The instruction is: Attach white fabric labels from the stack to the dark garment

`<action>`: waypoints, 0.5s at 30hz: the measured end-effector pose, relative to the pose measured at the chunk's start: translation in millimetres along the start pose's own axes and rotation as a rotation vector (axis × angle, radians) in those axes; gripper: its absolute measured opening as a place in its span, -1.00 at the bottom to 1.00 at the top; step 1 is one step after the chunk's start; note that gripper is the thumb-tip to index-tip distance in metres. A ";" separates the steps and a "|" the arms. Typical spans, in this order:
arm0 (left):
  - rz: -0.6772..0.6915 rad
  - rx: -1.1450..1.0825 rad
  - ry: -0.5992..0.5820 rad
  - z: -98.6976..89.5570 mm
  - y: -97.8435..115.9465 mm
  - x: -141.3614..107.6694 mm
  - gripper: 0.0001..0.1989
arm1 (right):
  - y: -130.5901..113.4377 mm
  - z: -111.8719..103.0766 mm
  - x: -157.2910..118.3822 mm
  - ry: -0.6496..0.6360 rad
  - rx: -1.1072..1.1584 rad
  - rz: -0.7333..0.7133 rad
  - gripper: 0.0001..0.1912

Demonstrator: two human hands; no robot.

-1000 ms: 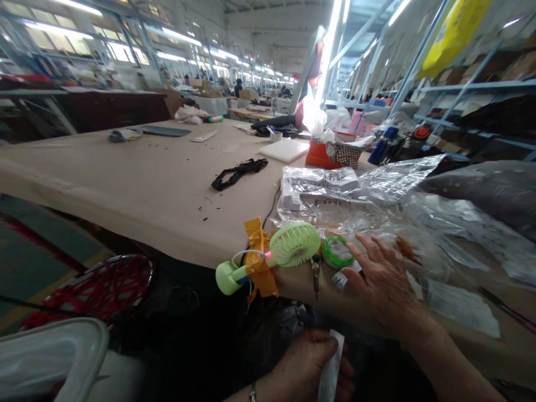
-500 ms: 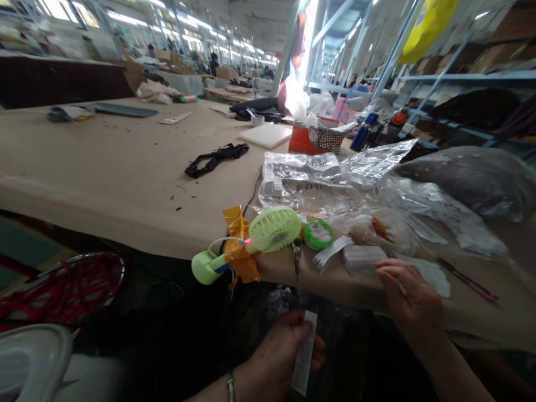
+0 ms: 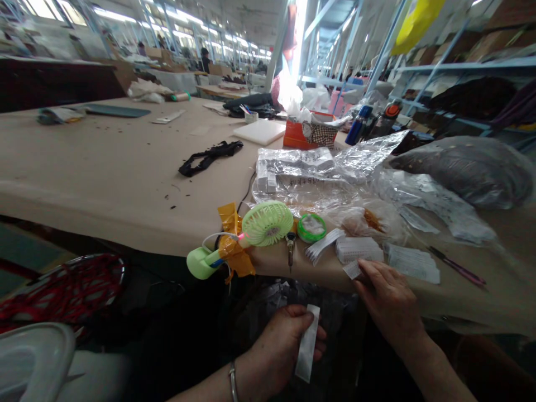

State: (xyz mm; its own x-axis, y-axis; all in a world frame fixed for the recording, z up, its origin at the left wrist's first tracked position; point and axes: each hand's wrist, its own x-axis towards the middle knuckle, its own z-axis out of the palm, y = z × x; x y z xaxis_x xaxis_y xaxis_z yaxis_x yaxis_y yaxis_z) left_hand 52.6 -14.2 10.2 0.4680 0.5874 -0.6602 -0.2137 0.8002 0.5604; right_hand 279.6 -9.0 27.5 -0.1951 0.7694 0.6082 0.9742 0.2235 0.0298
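Observation:
Below the table edge, my left hand (image 3: 272,346) is closed with the thumb pressing a long white label strip (image 3: 307,349), which hangs lengthwise from the grip. My right hand (image 3: 391,298) rests at the front of the table, its thumb and fingers pinching a small white label (image 3: 352,270). That label lies just in front of a stack of printed labels (image 3: 359,249). A second, spread stack of labels (image 3: 414,262) lies right of it. To the left are fanned white strips (image 3: 324,245) and a green round tub (image 3: 311,238) with white stuff inside.
A green fan (image 3: 268,223) is taped to the table edge, beside a pointed metal-tipped tool (image 3: 290,254). Purple-handled tweezers or snips (image 3: 458,269) lie at right. Clear plastic bags (image 3: 310,187) cover the middle. A black fabric loop (image 3: 209,158) lies behind on the brown tabletop (image 3: 104,167).
My right hand has moved left and down from beside the stack, now with a label under its fingertips. The second stack is uncovered. My left hand still holds the strip. The view has shifted slightly.

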 end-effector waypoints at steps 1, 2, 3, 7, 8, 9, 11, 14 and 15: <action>-0.003 0.001 -0.003 1.7 1.6 -0.8 -0.86 | 0.7 0.5 0.1 -0.003 -0.003 0.003 -0.72; -0.005 -0.001 -0.006 3.7 3.5 -1.8 -0.86 | 1.4 0.8 -0.2 -0.003 0.005 0.004 -0.73; -0.007 -0.007 -0.009 5.7 5.6 -2.9 -0.85 | 1.9 0.6 -0.7 0.005 0.026 0.003 -0.76; -0.012 -0.031 -0.040 13.0 14.6 -7.4 -0.84 | -4.5 -9.0 -3.8 0.114 0.231 0.004 -0.84; -0.013 -0.038 -0.059 14.3 16.5 -8.2 -0.84 | -9.7 -13.2 -4.4 0.128 0.301 -0.009 -0.82; -0.022 -0.050 -0.091 15.4 18.1 -8.8 -0.84 | -16.5 -17.6 -5.0 0.127 0.374 -0.033 -0.79; -0.009 -0.093 -0.140 17.2 20.3 -9.7 -0.84 | -33.8 -24.9 -6.3 0.086 0.511 -0.112 -0.73; 0.039 -0.150 -0.150 18.9 22.3 -11.0 -0.87 | -60.9 -27.8 -9.3 0.008 0.607 -0.230 -0.75; 0.056 -0.161 -0.145 19.1 22.9 -11.6 -0.87 | -68.1 -26.6 -10.6 -0.015 0.602 -0.249 -0.76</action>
State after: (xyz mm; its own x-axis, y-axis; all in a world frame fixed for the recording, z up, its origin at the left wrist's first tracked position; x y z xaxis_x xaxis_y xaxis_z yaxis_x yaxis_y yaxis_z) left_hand 58.6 -5.0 40.2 0.5676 0.6171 -0.5450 -0.3718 0.7827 0.4991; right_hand 218.3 -48.3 40.1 -0.4126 0.6588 0.6291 0.6666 0.6890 -0.2843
